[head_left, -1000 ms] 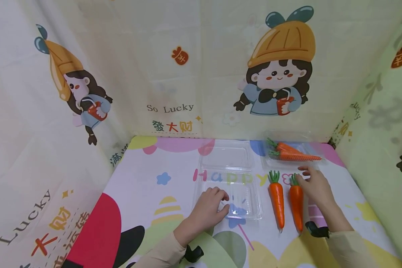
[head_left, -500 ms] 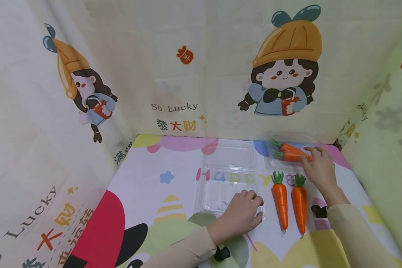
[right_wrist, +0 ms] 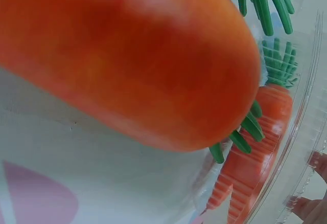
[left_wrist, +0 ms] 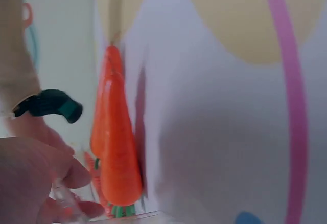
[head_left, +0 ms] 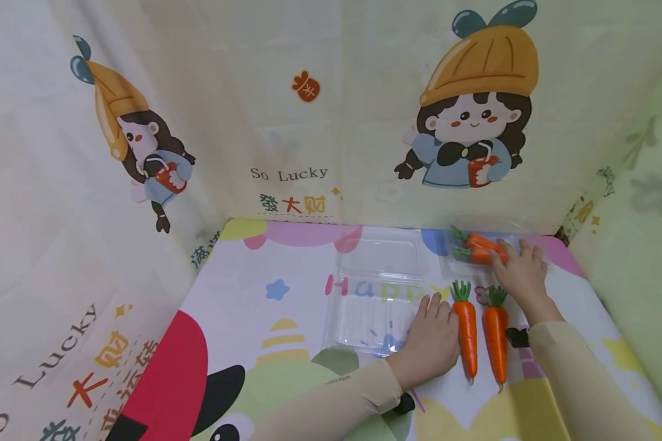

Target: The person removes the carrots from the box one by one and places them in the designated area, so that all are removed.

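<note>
left hand (head_left: pixel 430 337) pinching an open clear clamshell (head_left: pixel 364 315), right hand (head_left: pixel 521 275) touching the far-right carrot-filled clamshell (head_left: pixel 459 269), its grip unclear, two loose carrots (head_left: pixel 466 337) nearer on the counter (head_left: pixel 303 278)

Two glossy, tapered carrots lie loose side by side, the left carrot (head_left: pixel 466 334) just apart from the right carrot (head_left: pixel 495 334), green tops toward 12 o'clock, thin tips toward 6. Near them at 9 o'clock, the clear plastic box (head_left: pixel 358 324) lies flat, its lid (head_left: pixel 377 254) folded open toward 12, its 3 o'clock edge pinched by the left hand (head_left: pixel 431 340). At the carrots' 12 o'clock, the rear clear box (head_left: pixel 456 268) holds two more carrots (head_left: pixel 477 255), greens toward 9 or 10, beneath the right hand (head_left: pixel 523 275).
</note>
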`<state>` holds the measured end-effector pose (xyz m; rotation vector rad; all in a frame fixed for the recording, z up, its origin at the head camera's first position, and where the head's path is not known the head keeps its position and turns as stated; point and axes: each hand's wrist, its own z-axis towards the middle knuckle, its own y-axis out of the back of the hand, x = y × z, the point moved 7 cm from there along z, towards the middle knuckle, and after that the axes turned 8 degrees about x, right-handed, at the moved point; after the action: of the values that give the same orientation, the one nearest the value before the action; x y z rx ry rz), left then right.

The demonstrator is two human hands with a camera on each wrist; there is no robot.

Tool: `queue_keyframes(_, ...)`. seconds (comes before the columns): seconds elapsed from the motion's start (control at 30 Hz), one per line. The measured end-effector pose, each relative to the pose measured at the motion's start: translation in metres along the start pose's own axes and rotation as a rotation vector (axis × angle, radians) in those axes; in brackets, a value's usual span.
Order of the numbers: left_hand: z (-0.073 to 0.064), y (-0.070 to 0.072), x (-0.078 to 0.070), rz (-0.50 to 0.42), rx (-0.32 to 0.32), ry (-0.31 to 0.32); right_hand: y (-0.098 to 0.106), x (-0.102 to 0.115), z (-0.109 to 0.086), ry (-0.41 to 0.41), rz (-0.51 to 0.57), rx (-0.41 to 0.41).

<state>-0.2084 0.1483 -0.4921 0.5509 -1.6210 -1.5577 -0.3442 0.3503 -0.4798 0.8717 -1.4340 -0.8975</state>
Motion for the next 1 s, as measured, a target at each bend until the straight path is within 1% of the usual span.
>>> queue_keyframes(0.07,0.004,-0.006,-0.001,0.021,0.072,0.022,-0.001,0.001,0.001,0.002,0.005,0.004)
queue_keyframes(0.17,0.007,-0.014,-0.001,0.006,0.187,0.059,-0.002,0.0,0.003,-0.007,0.005,0.01)
queue_keyframes(0.23,0.008,-0.018,0.001,-0.022,0.239,0.09,-0.003,0.0,0.003,-0.015,0.006,0.01)
queue_keyframes(0.3,0.008,-0.021,0.004,-0.047,0.267,0.119,-0.004,0.0,0.003,-0.022,0.007,0.011)
queue_keyframes(0.4,0.006,-0.025,0.009,-0.075,0.281,0.145,-0.004,0.0,0.003,-0.028,0.012,0.012)
queue_keyframes(0.5,0.003,-0.029,0.014,-0.092,0.28,0.154,-0.004,0.001,0.002,-0.031,0.013,0.017)
queue_keyframes(0.73,-0.006,-0.031,0.028,-0.114,0.224,0.161,-0.005,0.006,0.001,-0.019,0.001,0.006)
queue_keyframes(0.83,-0.01,-0.033,0.033,-0.119,0.213,0.16,-0.007,0.01,0.001,-0.004,-0.008,-0.01)
queue_keyframes(1.0,-0.016,-0.033,0.042,-0.137,0.212,0.155,-0.013,0.019,0.0,0.015,-0.015,-0.028)
